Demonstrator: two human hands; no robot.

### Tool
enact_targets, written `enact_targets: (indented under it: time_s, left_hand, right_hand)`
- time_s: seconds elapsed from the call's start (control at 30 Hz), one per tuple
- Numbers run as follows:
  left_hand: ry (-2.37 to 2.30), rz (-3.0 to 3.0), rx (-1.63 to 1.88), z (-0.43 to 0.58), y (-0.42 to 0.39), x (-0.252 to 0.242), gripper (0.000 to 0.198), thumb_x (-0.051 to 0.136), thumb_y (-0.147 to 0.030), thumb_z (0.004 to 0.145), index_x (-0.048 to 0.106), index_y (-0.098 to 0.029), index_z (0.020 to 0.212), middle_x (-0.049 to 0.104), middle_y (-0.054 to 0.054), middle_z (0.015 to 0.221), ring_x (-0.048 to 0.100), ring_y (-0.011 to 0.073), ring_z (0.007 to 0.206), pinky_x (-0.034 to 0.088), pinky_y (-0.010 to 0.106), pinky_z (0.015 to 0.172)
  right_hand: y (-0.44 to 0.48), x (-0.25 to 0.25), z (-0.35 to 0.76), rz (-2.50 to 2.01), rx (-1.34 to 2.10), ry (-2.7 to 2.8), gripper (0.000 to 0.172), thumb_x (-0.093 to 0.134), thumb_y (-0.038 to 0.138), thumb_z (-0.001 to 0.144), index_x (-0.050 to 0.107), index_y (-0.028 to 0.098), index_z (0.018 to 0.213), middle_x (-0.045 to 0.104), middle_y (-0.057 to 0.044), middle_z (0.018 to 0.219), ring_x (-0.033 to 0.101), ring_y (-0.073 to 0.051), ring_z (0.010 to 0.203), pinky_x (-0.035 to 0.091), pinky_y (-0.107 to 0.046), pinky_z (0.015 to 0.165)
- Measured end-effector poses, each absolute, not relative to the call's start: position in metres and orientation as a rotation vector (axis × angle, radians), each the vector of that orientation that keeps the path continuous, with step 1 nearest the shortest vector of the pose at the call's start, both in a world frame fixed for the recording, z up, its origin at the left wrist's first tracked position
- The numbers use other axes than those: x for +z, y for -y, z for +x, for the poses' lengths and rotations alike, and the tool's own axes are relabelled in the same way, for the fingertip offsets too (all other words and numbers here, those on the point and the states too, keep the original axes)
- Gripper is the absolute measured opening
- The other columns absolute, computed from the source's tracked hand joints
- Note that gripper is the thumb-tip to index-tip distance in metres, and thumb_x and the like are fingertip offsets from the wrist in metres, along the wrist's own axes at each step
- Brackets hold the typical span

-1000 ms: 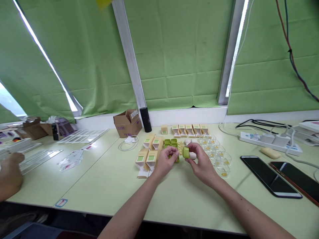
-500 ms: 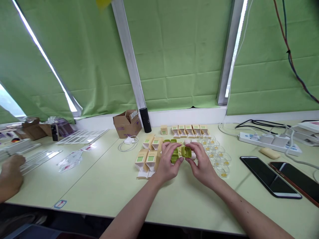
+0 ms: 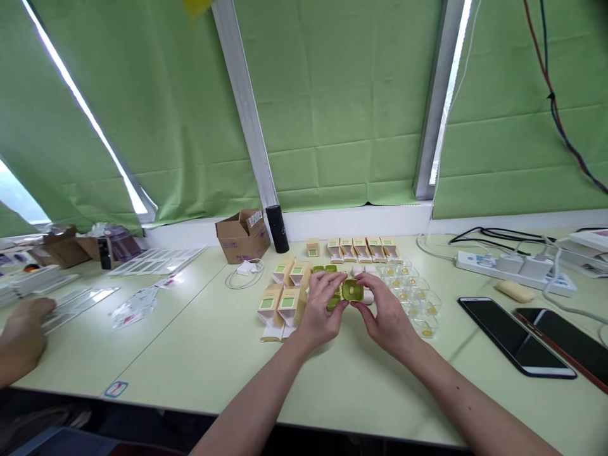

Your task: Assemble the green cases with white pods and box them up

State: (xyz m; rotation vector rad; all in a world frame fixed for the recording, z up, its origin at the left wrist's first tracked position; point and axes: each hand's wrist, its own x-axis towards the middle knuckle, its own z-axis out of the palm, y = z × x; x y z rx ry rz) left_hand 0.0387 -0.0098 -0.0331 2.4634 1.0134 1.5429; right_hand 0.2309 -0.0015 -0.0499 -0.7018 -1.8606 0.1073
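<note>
A small square green case (image 3: 353,291) is held between my hands, its hollow side facing me and a pale spot showing inside. My left hand (image 3: 325,305) closes finger and thumb on its left edge. From the right, my right hand (image 3: 384,311) pinches the same case. Other green cases (image 3: 324,269) lie behind my left fingers, partly covered by them. White pieces (image 3: 368,296), partly hidden, sit by my right fingers. Clear plastic cups with yellow centres (image 3: 418,297) stand in rows to the right.
Open cream cartons (image 3: 281,307) stand left of my hands, and a row of smaller ones (image 3: 363,249) behind. A cardboard box (image 3: 243,237), black bottle (image 3: 277,229), power strip (image 3: 515,272) and phone (image 3: 515,335) are around. Another person's hand (image 3: 23,335) is at far left.
The green case has turned so its inside faces me more, and it has shifted slightly left. The other person's hand at far left has moved a little right.
</note>
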Motion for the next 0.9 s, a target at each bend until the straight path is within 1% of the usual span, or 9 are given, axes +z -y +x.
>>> enact_targets:
  time_s: [0.2,0.4,0.6,0.73,0.9]
  left_hand:
    - [-1.014,2.420,1.500,0.0353,0.0101,-0.0296,0.051,0.067,-0.022,0.094,0.059,-0.026,0.145,0.066,0.014,0.132,0.050,0.0335,0.127,0.046,0.058,0.108]
    - [-1.009,2.413,1.513,0.0349,0.0094,-0.0285,0.045,0.068,-0.021,0.094,0.063,-0.027,0.138,0.068,0.012,0.127,0.051,0.0326,0.125,0.046,0.057,0.108]
    - [-0.974,2.503,1.611,0.0364,0.0103,-0.0271,0.045,0.067,-0.018,0.093,0.062,-0.026,0.138,0.068,0.012,0.124,0.052,0.0318,0.120,0.048,0.054,0.104]
    - [-0.946,2.577,1.667,0.0367,0.0105,-0.0260,0.046,0.066,-0.016,0.093,0.061,-0.023,0.138,0.068,0.013,0.122,0.052,0.0313,0.117,0.049,0.053,0.101]
    - [-0.935,2.611,1.685,0.0377,0.0109,-0.0252,0.047,0.065,-0.015,0.093,0.060,-0.022,0.138,0.068,0.013,0.122,0.052,0.0305,0.116,0.050,0.052,0.101]
  right_hand:
    - [0.0015,-0.0512,0.2335,-0.674,0.035,1.897,0.031,0.059,0.019,0.100,0.058,0.028,0.130,0.066,-0.013,0.138,0.061,-0.032,0.135,0.054,-0.058,0.111]
    - [0.0040,-0.0448,0.2354,-0.665,-0.011,1.942,0.027,0.057,0.016,0.101,0.063,0.028,0.125,0.066,-0.013,0.137,0.064,-0.031,0.130,0.058,-0.055,0.106]
    - [0.0041,-0.0453,0.2348,-0.646,-0.076,1.934,0.031,0.056,0.015,0.101,0.064,0.027,0.128,0.065,-0.015,0.139,0.065,-0.031,0.129,0.060,-0.055,0.105]
    - [0.0035,-0.0467,0.2340,-0.623,-0.125,1.924,0.033,0.056,0.012,0.101,0.064,0.024,0.130,0.065,-0.016,0.139,0.065,-0.032,0.129,0.061,-0.054,0.104]
    - [0.0038,-0.0465,0.2335,-0.609,-0.141,1.929,0.038,0.053,0.009,0.101,0.063,0.024,0.134,0.063,-0.018,0.139,0.064,-0.033,0.130,0.061,-0.053,0.103]
